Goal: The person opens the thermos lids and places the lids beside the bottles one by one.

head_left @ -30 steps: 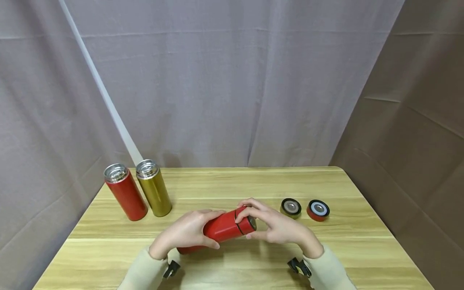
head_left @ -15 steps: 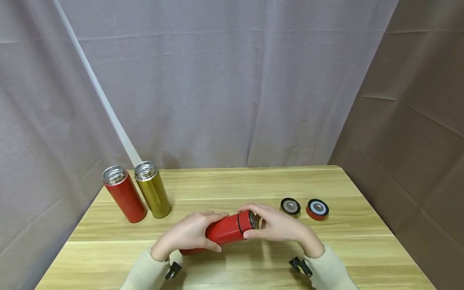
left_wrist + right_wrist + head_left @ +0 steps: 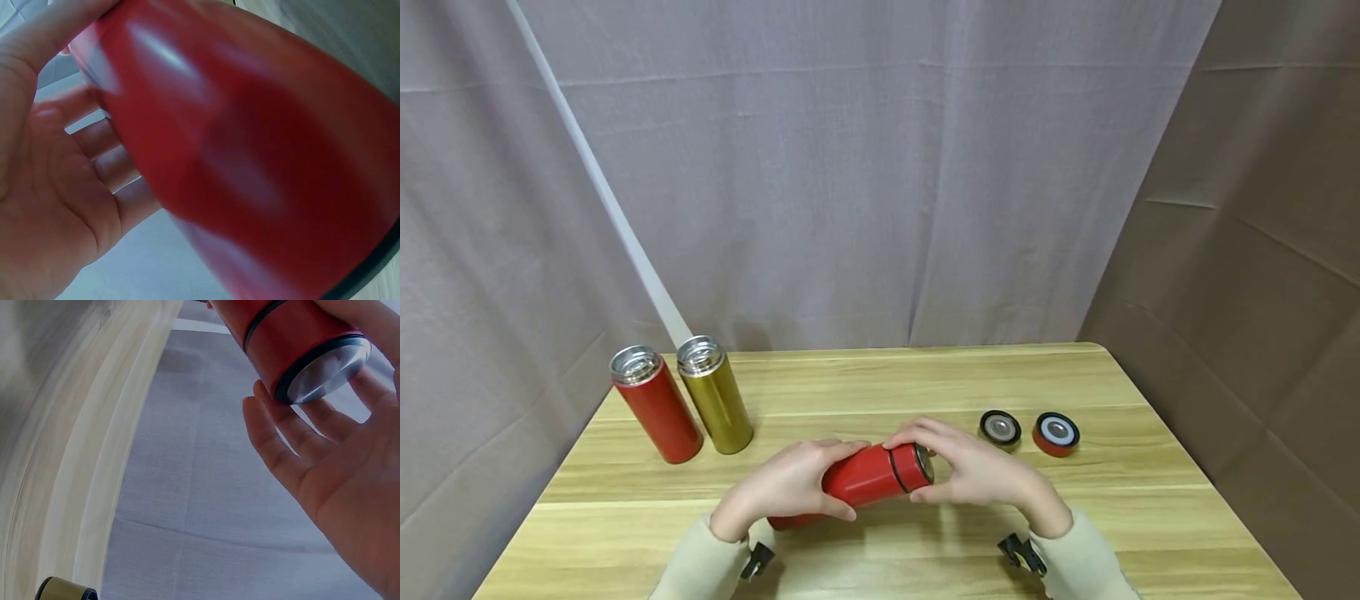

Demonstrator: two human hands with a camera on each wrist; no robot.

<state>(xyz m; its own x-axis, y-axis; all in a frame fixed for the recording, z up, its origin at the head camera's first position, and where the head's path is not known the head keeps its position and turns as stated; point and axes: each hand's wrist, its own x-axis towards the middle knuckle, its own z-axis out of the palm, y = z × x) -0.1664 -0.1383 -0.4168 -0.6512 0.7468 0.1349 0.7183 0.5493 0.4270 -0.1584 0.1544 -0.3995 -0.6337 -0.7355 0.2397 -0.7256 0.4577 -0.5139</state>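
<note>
A red thermos (image 3: 863, 475) lies tilted over the table, its lid end raised toward the right. My left hand (image 3: 801, 479) grips its body, thumb on the near side and fingers over the far side. In the left wrist view, the red body (image 3: 237, 144) fills most of the picture. My right hand (image 3: 973, 468) holds the red thermos lid (image 3: 913, 467) between thumb and fingers. A black ring separates lid and body. In the right wrist view, the lid's shiny metal top (image 3: 331, 369) faces the palm, fingertips right at its edge.
A lidless red thermos (image 3: 660, 408) and a lidless gold thermos (image 3: 718, 400) stand upright at the left back. On the right lie a gold lid (image 3: 1001, 429) and a red lid (image 3: 1056, 433), undersides up. Grey curtains hang behind the wooden table (image 3: 865, 392).
My right hand's fingers have shifted round the lid, reaching farther over its end half a second ago and now back on its side. The left hand keeps its grip on the thermos.
</note>
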